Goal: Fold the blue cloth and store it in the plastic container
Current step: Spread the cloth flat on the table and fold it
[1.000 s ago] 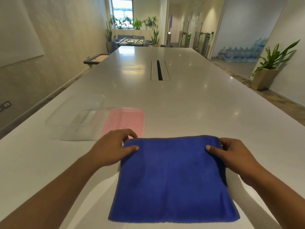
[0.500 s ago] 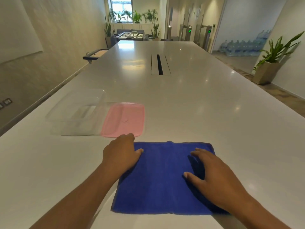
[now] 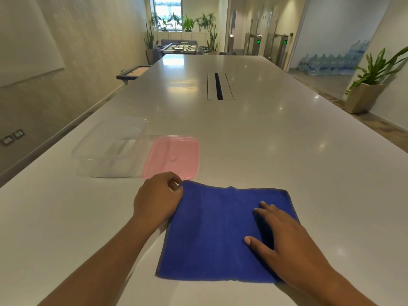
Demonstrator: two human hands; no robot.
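Observation:
The blue cloth [image 3: 216, 230] lies folded flat on the white table [image 3: 287, 164] in front of me. My left hand [image 3: 157, 198] pinches the cloth's far left corner between thumb and fingers. My right hand [image 3: 284, 235] rests palm down on the cloth's right half, fingers spread. The clear plastic container [image 3: 110, 146] stands open to the far left of the cloth. Its pink lid [image 3: 174, 155] lies flat beside it, just beyond my left hand.
A cable slot [image 3: 219, 86] is set into the table's middle farther away. The table's left edge runs near the container, with a wall beyond. A potted plant [image 3: 366, 91] stands on the floor at the right.
My right hand left the cloth's far right corner and now lies flat on the cloth. My left hand has closed on the far left corner. The view shifted back slightly.

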